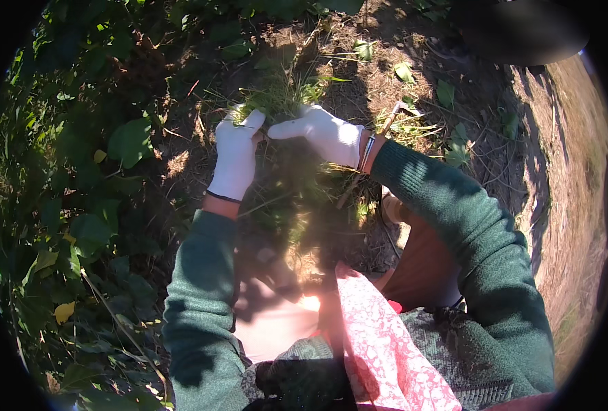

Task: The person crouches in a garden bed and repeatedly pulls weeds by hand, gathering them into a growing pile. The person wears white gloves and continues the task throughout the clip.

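Note:
My left hand (234,154), in a white knit glove, pinches green grass blades (270,100) between thumb and fingers. Close to its right is my right hand (329,133), gloved the same way, with the thumb pointing left toward the other hand. Its fingertips are hidden at the grass, so their grip does not show. A thin wooden stick or handle (392,117) slants behind the right wrist, which wears a metal bangle (367,151). Below both hands, loose grass and weeds (299,195) lie blurred in shade.
Dense leafy vines (88,231) cover the left side. Cut leaves (404,72) and dry litter lie on the soil ahead. Bare sunlit ground (566,154) stretches along the right. A pink patterned cloth (381,339) hangs over my lap. A dark blurred object (525,31) fills the upper right.

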Available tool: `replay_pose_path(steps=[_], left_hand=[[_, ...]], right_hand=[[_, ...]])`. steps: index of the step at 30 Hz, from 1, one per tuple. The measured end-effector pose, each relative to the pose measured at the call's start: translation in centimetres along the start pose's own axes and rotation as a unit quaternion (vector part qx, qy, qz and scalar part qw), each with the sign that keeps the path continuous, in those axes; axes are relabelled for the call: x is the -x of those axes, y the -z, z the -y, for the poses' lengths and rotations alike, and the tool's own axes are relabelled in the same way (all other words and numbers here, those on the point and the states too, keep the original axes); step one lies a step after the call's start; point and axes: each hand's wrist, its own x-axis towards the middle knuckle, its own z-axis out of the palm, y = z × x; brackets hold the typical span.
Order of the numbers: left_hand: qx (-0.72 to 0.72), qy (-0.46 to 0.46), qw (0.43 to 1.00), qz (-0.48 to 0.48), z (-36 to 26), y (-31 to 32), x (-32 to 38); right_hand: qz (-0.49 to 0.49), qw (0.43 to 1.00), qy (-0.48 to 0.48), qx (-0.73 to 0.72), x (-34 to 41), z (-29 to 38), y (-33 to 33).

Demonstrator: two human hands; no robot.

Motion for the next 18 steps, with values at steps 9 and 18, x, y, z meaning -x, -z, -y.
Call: replay_pose_path(steps=[9,18], left_hand=[[-0.592,-0.171,0.788,-0.021,0.7,-0.2,-0.2],[-0.769,-0.182,0.606,-0.090,-2.3,2.7,-1.0]], right_hand=[[-0.077,0.995,0.060,-0.015,1.8,2.3,-1.8],[-0.168,0.978,0.049,-0.117,1.5,3.8,-1.0]])
